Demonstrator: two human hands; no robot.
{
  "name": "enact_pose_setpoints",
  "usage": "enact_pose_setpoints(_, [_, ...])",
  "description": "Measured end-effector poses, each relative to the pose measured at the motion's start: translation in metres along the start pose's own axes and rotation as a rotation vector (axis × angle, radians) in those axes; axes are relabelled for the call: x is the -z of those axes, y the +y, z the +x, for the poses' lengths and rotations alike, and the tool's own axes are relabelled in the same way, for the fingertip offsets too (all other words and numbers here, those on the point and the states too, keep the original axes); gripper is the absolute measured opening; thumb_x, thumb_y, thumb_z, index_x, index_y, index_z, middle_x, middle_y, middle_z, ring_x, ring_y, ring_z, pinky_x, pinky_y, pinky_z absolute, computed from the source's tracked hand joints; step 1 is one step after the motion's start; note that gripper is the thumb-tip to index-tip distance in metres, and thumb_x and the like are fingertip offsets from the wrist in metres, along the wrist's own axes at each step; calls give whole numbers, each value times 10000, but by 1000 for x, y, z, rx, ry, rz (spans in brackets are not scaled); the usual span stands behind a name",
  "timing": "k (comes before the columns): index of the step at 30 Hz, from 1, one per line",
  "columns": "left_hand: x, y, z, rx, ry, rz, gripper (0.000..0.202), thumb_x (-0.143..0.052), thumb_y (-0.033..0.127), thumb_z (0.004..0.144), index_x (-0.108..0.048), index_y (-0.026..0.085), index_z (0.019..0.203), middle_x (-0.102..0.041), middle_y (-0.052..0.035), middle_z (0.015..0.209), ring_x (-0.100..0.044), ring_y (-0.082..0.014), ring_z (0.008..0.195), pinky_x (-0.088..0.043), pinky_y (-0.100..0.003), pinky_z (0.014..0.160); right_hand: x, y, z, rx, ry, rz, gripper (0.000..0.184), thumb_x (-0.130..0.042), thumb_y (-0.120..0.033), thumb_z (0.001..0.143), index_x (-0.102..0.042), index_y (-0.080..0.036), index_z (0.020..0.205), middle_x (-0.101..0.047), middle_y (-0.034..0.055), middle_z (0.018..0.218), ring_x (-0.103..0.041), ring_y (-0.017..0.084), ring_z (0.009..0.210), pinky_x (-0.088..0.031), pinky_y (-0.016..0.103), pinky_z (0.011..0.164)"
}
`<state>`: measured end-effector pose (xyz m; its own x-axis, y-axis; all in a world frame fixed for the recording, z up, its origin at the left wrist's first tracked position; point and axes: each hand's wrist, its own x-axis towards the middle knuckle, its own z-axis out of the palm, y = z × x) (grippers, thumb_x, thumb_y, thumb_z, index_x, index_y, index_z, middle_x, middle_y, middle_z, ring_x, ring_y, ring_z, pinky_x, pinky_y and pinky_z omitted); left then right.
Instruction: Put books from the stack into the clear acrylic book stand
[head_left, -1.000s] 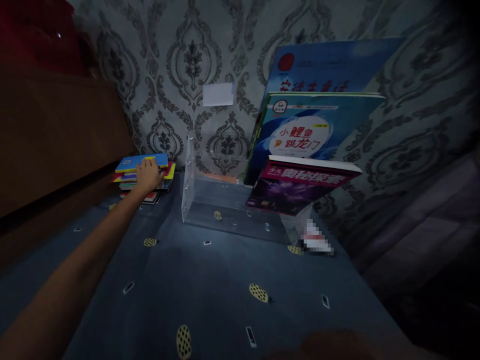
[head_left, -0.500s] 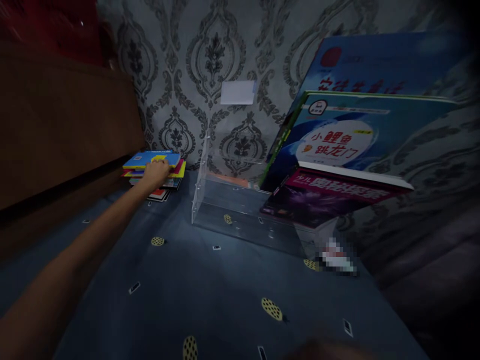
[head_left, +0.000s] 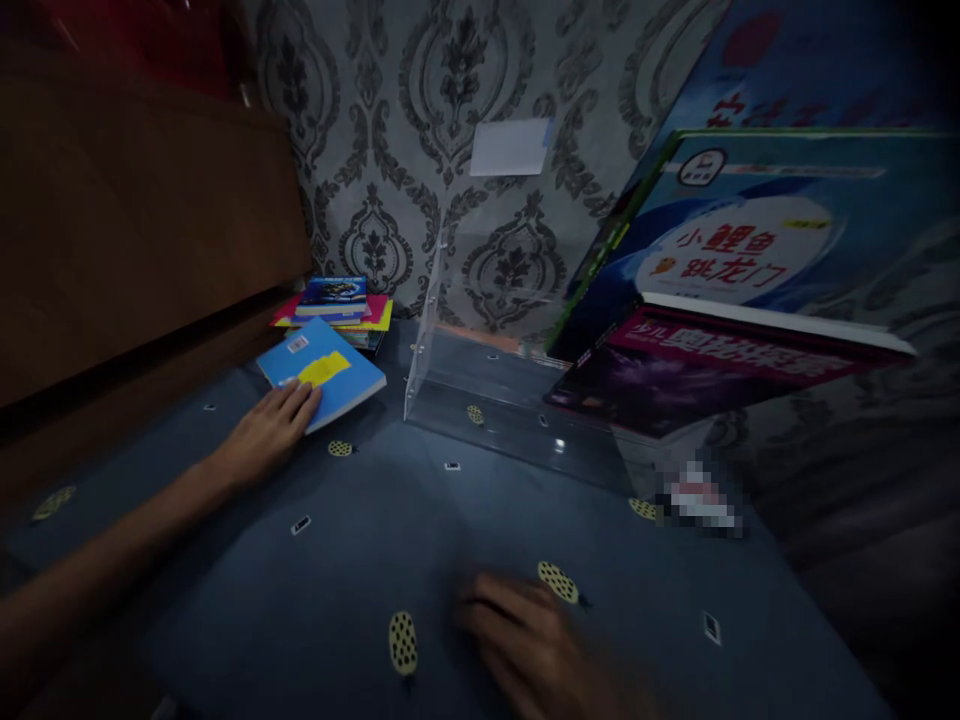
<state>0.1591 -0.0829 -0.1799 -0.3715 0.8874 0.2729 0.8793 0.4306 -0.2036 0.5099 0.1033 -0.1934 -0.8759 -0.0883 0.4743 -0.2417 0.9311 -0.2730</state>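
My left hand (head_left: pixel 266 430) grips a blue book (head_left: pixel 346 385) at its near left edge, fingers on top of the cover. The book has a yellow patch and a white barcode label, and is tilted in front of a book stack (head_left: pixel 375 312). Another blue book (head_left: pixel 330 297) with a picture cover tops that stack. Low in the middle, my right hand (head_left: pixel 525 635) hovers over the patterned tablecloth (head_left: pixel 360 540), blurred, fingers loosely bent and apart, nothing seen in it. Right of the left hand stands a clear acrylic book rack (head_left: pixel 487 440).
Large books, one blue-green (head_left: pixel 720 240) and one purple (head_left: pixel 697 370), lean in tiers at the rack's right end. A pixelated item (head_left: pixel 701 500) lies by its front right corner. A brown wooden cabinet (head_left: pixel 142 220) borders the left; patterned wallpaper (head_left: pixel 375 240) closes the back.
My left hand has drawn the blue book off the stack toward me, uncovering another blue book. My right hand has come into view from the bottom edge. The camera view has shifted.
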Motion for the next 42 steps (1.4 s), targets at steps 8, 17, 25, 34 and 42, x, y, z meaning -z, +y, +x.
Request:
enact_pose_setpoints(8, [19,7,-108,-301,-178,-330,615,-350,136,973,-384,326,1557,-427,-34,1598,-402,-252,1475,-438,-430,1160,-11,12,-2,-71,-20,203,313,-440,-17,894,-660,-211,1002,-730,60,942,-722,169,862,-590,266,762])
enact_pose_setpoints(17, [-4,4,-33,442,-283,-377,804,-345,592,971,-293,58,1571,-318,-230,1618,-336,-406,1485,-351,-557,1180,-8,14,4,-71,-24,206,302,-438,-21,910,-652,-216,999,-726,61,1007,-727,175,894,-593,286,775])
enact_pose_setpoints(25, [-11,48,-36,154,-264,-418,721,-321,612,1009,-343,166,1575,-252,-143,1667,-209,-373,1540,-306,-563,1216,-12,25,-4,-186,118,258,309,-447,-35,921,-678,-216,1018,-705,79,1059,-717,188,935,-593,294,759])
enact_pose_setpoints(34, [-17,126,-7,-87,-122,-514,629,-349,542,1038,-397,154,1531,-326,-146,1638,-255,-337,1533,-338,-532,1216,-12,30,10,-194,177,193,281,-471,-59,945,-676,-212,1061,-704,93,1103,-672,229,1022,-602,419,861])
enact_pose_setpoints(42, [-21,174,0,-136,74,-578,521,-385,258,998,-385,93,1492,-474,-191,1539,-340,-302,1505,-364,-526,1208,-25,27,56,-274,-75,67,309,-457,-54,923,-633,-112,1171,-598,200,1383,-527,285,1354,-422,507,1174])
